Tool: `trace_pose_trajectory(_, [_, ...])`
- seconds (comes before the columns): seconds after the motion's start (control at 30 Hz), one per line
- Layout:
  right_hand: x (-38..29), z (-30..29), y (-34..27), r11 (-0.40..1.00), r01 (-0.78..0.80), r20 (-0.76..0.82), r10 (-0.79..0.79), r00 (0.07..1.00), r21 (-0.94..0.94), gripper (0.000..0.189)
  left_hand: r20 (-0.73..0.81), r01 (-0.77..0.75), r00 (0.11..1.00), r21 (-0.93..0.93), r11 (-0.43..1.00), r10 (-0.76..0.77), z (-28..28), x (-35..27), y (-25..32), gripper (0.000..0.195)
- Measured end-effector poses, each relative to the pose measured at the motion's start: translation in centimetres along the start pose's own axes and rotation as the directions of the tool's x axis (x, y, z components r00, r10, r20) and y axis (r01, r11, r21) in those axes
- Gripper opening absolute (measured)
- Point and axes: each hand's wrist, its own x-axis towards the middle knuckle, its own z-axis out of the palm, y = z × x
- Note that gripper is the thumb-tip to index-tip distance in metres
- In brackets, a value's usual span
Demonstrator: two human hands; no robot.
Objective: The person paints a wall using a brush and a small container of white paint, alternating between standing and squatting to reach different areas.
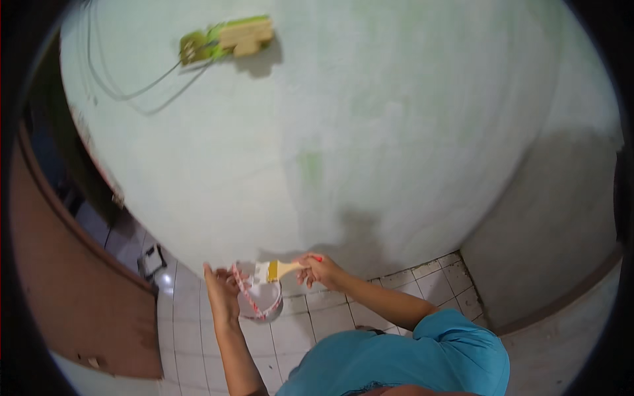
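Note:
My right hand (pixel 319 271) grips a flat paintbrush (pixel 289 269) by its wooden handle. The brush has a yellow ferrule, and its bristles (pixel 261 272) are coated in white and point left, over a paint tub (pixel 251 309). The tub is round, with red and white marks along its rim, and holds something pale. At its left side my left hand (pixel 224 292) holds it, thumb raised and fingers partly hidden at the rim. Just beyond both hands rises a wall (pixel 237 198) in whitish paint, with a pale green patch (pixel 311 166) showing through.
A green and cream electrical fitting (pixel 228 39) with loose cables (pixel 129 96) is on the wall. At left stands a brown door (pixel 89 277) beside a dark opening. A small black and white object (pixel 152 261) lies on the tiled floor (pixel 257 341). Another wall (pixel 535 232) meets this one at right.

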Motion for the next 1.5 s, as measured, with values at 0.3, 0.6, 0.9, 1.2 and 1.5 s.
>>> trace_pose_trajectory(0.3, [-6.3,-3.9,-6.9,0.953,0.277,-0.267,-0.236,0.934,0.123,0.027,-0.098,0.062,0.993,0.014,0.998,-0.06,-4.6,2.8,-3.7,0.069])
trace_pose_trajectory(0.6, [-13.0,-9.9,-22.5,0.64,0.731,-0.459,-0.736,0.497,-0.235,0.029,-0.383,0.217,0.897,-0.056,0.975,-0.221,-8.9,3.6,-13.1,0.052])
trace_pose_trajectory(0.9, [-18.7,-13.9,-40.9,0.186,0.806,-0.317,-0.948,-0.002,-0.561,0.024,-0.485,0.284,0.841,0.019,0.959,-0.239,-7.7,2.4,-15.9,0.052])
trace_pose_trajectory(1.2, [-20.9,-14.0,-56.7,-0.085,0.723,-0.098,-0.973,-0.207,-0.686,0.026,-0.504,0.252,0.839,0.021,0.967,-0.207,-10.8,5.6,-22.5,0.051])
trace_pose_trajectory(1.5, [-23.1,-14.3,-68.5,-0.259,0.608,-0.022,-0.91,-0.415,-0.75,0.023,-0.597,0.158,0.786,-0.058,0.986,-0.161,-5.5,3.6,-23.3,0.052])
